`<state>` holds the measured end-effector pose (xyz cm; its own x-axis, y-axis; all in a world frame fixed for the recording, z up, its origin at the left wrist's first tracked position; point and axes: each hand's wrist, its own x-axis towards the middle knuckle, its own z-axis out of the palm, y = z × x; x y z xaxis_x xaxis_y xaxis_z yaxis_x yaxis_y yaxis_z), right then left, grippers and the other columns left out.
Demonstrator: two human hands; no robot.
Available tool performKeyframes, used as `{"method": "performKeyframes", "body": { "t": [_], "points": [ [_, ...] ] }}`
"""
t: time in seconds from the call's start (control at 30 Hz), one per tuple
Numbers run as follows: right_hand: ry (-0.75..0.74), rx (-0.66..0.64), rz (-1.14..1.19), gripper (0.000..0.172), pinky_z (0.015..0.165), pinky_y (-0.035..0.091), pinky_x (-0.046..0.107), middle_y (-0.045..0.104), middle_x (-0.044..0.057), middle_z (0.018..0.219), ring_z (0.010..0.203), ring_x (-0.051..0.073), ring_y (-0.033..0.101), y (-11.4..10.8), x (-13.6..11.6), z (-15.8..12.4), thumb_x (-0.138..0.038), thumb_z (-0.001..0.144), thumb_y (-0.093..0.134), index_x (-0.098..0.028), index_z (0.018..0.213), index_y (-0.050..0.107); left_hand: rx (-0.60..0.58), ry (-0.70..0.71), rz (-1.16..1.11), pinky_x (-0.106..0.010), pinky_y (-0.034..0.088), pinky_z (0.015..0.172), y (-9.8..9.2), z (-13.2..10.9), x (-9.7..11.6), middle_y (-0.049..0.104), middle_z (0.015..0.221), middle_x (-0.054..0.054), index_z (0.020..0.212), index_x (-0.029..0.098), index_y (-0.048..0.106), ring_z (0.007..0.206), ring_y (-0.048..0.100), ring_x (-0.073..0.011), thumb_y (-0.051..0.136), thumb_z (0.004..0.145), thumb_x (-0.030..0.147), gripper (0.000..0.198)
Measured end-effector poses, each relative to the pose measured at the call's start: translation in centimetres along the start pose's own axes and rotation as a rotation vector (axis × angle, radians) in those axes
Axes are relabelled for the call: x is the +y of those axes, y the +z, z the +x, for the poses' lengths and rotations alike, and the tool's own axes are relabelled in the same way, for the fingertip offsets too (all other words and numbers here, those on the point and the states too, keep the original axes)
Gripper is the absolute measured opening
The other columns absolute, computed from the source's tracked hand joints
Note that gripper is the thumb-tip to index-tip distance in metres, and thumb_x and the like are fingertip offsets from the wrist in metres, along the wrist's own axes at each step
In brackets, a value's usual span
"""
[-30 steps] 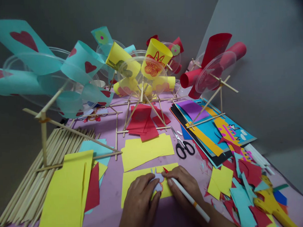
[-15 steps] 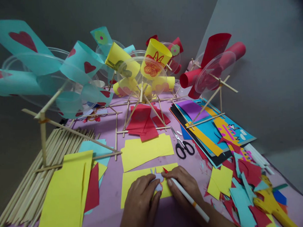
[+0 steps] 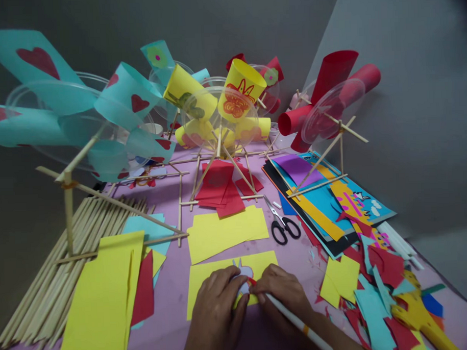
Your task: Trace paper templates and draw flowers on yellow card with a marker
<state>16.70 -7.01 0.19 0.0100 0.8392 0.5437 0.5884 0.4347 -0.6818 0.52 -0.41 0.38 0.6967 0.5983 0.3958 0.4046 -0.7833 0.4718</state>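
A pale lilac, butterfly-like paper cut-out point(image 3: 246, 271) lies on a yellow sheet of paper point(image 3: 197, 281) near the table's front. My left hand point(image 3: 217, 305) is closed over its lower left part and presses it to the sheet. In my right hand point(image 3: 283, 290) is a white felt-tip marker point(image 3: 294, 320) with an orange band. Its red tip rests at the cut-out's right edge, close to my left fingertips. Both hands cover the lower part of the sheet. Just behind lie more yellow sheets point(image 3: 226, 234), with black-handled scissors point(image 3: 283, 227) to their right.
Stick-framed pinwheels stand behind: a blue one point(image 3: 72, 101), a yellow one point(image 3: 240, 88) and a red one point(image 3: 330, 102). Wooden sticks point(image 3: 49, 273) and yellow paper point(image 3: 98, 302) lie at left. Coloured sheets point(image 3: 322, 197), scraps point(image 3: 370, 303) and a yellow glue gun point(image 3: 418, 316) occupy the right.
My right hand has brought the marker's tip down and slightly left, from the cut-out's upper right edge to its lower right side. My left hand keeps its place on the cut-out.
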Motion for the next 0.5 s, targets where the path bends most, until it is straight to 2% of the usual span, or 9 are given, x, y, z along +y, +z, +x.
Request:
{"method": "performKeyframes", "body": {
  "t": [0.1,0.33,0.5],
  "points": [
    [-0.01,-0.031,-0.036,0.019,0.053,0.041,0.028,0.062,0.001,0.062,0.055,0.016,0.052,0.11,0.23,-0.19,-0.006,0.083,0.047,-0.02,0.084,0.059,-0.009,-0.016,-0.017,-0.033,0.05,0.075,-0.09,-0.01,-0.01,0.064,0.103,-0.005,0.107,0.023,0.058,0.092,0.06,-0.0201,0.049,0.091,0.025,0.019],
    [0.015,-0.026,-0.058,0.02,0.052,0.044,0.025,0.065,0.001,0.064,0.057,0.015,0.056,0.34,0.67,-0.57,-0.005,0.083,0.048,-0.021,0.085,0.062,-0.027,-0.074,-0.117,-0.032,0.05,0.075,0.1,0.14,-0.51,0.064,0.099,-0.004,0.102,0.024,0.061,0.09,0.06,-0.0183,0.044,0.091,0.016,0.022],
    [0.007,-0.008,-0.059,0.02,0.051,0.044,0.025,0.065,0.002,0.062,0.055,0.015,0.056,0.33,0.53,-0.38,-0.005,0.083,0.049,-0.02,0.084,0.062,-0.034,-0.118,-0.141,-0.032,0.05,0.073,0.4,0.48,-0.57,0.064,0.095,-0.004,0.097,0.023,0.064,0.087,0.06,-0.0189,0.048,0.09,0.016,0.019]
  ]
}}
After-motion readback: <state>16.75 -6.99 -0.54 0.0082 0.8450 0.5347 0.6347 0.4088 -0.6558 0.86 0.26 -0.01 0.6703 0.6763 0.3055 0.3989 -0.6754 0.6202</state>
